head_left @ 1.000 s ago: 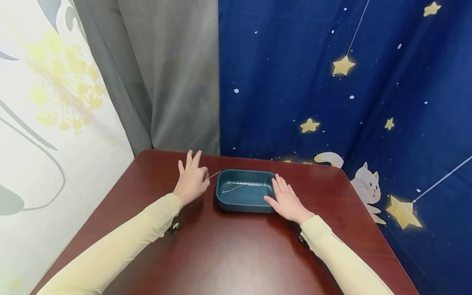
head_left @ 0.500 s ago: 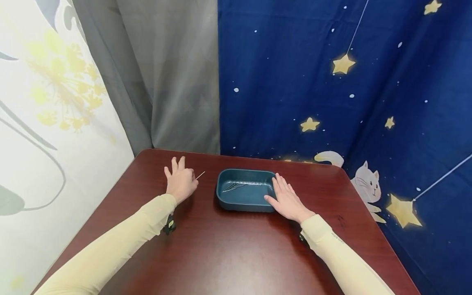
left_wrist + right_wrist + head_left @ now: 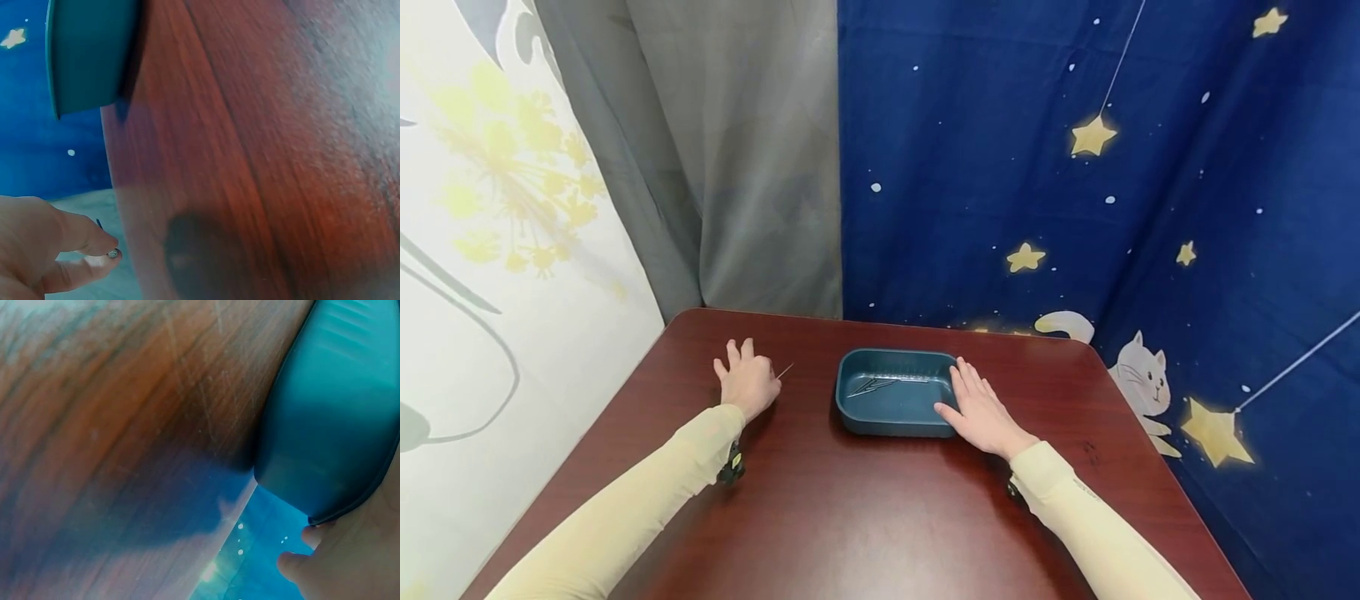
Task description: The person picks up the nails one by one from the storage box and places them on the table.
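Between the thumb and index finger of my left hand [image 3: 748, 387] is a thin nail [image 3: 786, 370], its other fingers spread upward. The left wrist view shows the nail's small round metal end [image 3: 113, 253] at the fingertips. A dark teal rectangular box [image 3: 898, 427] stands to the right of that hand, with several thin dark nails [image 3: 871, 386] lying inside it. My right hand [image 3: 988, 412] rests against the box's right end, fingers straight along the rim and thumb over the near corner. In the right wrist view, part of that hand is hidden behind the box wall.
The box stands on a reddish-brown wooden table [image 3: 850, 508]. Behind the table's far edge hang a grey curtain [image 3: 767, 167] and a blue star-patterned curtain [image 3: 955, 167]. A white patterned curtain [image 3: 535, 333] borders the left side.
My left hand has moved left and slightly nearer, away from the box, carrying the nail. The right hand and the box have stayed in place.
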{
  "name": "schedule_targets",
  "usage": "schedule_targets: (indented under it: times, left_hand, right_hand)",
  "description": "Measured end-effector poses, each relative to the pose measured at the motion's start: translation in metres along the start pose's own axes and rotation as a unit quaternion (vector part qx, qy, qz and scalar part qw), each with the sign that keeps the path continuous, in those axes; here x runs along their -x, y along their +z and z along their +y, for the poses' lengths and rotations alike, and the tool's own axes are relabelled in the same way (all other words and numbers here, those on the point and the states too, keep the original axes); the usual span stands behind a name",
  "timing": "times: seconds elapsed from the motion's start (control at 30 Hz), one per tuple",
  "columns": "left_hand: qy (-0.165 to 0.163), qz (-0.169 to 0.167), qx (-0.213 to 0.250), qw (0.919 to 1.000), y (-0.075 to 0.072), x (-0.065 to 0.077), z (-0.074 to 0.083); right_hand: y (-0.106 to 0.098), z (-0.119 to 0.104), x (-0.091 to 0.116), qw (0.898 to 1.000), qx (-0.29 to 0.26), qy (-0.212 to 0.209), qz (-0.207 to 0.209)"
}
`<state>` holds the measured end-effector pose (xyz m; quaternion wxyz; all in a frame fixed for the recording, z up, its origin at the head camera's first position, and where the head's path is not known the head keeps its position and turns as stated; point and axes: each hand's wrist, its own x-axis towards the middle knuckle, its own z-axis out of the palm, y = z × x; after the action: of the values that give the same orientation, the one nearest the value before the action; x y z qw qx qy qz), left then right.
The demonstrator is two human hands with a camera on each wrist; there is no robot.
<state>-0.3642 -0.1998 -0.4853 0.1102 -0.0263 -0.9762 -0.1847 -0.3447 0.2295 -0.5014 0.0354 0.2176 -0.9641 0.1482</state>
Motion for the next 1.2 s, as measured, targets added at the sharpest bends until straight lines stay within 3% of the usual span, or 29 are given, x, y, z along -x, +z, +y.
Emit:
schedule_targets:
  times: [0.43,0.8,1.2]
  left_hand:
    - [-0.012,-0.010,-0.010,0.9998,0.020,-0.003,-0.014]
    - [-0.019,-0.025,-0.018,0.9993,0.024,-0.001,-0.020]
    - [-0.008,-0.017,-0.001,0.9998,0.020,-0.006,-0.020]
  right_hand:
    - [0.000,0.002,0.000,1.000,-0.005,-0.006,0.002]
    - [0.001,0.002,0.002,1.000,-0.005,-0.003,-0.001]
    - [-0.002,0.003,-0.001,1.000,-0.005,-0.009,-0.002]
